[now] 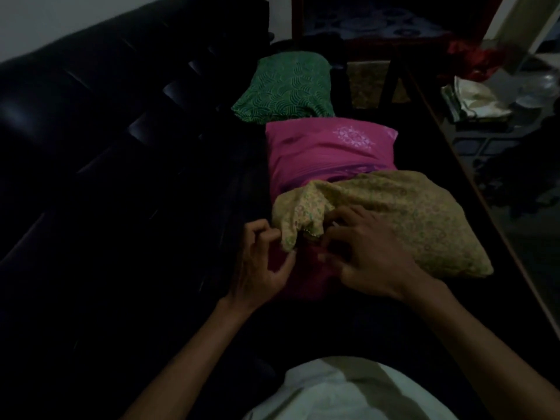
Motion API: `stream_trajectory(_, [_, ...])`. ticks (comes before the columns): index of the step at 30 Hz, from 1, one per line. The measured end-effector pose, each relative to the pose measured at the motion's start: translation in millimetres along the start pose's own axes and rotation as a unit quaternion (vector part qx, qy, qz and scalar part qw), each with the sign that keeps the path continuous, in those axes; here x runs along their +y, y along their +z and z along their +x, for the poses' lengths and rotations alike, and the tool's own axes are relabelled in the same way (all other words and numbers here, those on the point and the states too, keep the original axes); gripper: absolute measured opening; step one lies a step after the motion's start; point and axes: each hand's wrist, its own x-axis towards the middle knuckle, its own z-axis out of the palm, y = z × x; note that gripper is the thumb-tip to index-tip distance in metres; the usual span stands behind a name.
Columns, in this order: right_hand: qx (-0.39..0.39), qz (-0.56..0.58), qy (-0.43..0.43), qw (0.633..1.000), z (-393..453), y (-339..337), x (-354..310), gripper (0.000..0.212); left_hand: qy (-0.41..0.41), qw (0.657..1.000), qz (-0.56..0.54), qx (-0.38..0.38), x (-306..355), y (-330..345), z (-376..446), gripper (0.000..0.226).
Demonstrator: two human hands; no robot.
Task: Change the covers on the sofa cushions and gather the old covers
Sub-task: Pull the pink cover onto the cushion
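Dim light leaves the black sofa (100, 122) almost featureless, its backrest running from 9 toward 12 o'clock and its seat carrying three cushions in a line away from the person. Farthest, at 12 o'clock, lies the green cushion (285, 89); it sits apart, probably so it stays out of the working area. Nearer is the pink cushion (327, 156), lying flat. The yellow cushion (403, 219) overlaps its near edge, tilted toward 3 o'clock with its open end turned toward the person, which puts the opening within reach of both hands. At that mouth the yellow cover's loose flap (303, 219) is bunched. The right hand (369, 259) rests spread on the cushion, fingers curled at the flap's edge. The left hand (263, 262) is half closed just beside the flap's 9 o'clock corner; whether it actually pinches cloth I cannot tell in this gloom. Pink fabric (303, 277) shows between the hands.
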Motion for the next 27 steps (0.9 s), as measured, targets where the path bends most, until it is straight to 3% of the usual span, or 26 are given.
stream_trajectory(4, [0.007,0.044,0.04,0.998,0.0,1.3,2.6,0.025,0.025,1.0,-0.012,0.014,-2.3,3.3,-18.0,0.04])
stream_trajectory(8, [-0.021,0.073,0.041,0.996,9.5,-4.7,4.5,0.025,-0.114,0.992,-0.013,-0.052,2.3,16.8,-26.7,0.038])
stream_trajectory(11, [-0.016,0.071,0.062,0.995,13.0,-11.6,6.5,0.032,-0.155,0.981,0.017,-0.116,6.8,29.6,-25.7,0.051])
stream_trajectory(15, [0.021,0.045,0.066,0.997,14.5,-10.5,2.9,0.036,-0.078,0.988,0.045,-0.124,8.3,19.5,-6.8,0.042])
stream_trajectory(18, [0.073,0.033,0.076,0.994,20.4,-11.0,-1.3,0.044,-0.012,0.98,0.059,-0.189,-0.6,-1.4,6.2,0.041])
stream_trajectory(21, [0.04,-0.053,0.051,0.996,31.1,-3.1,-2.7,0.06,0.025,0.969,0.042,-0.244,-4.4,-21.5,7.1,0.03])
stream_trajectory(27, [-0.046,-0.086,0.092,0.991,53.9,6.8,0.1,0.054,0.088,0.941,0.103,-0.309,-2.5,-52.0,29.1,0.036])
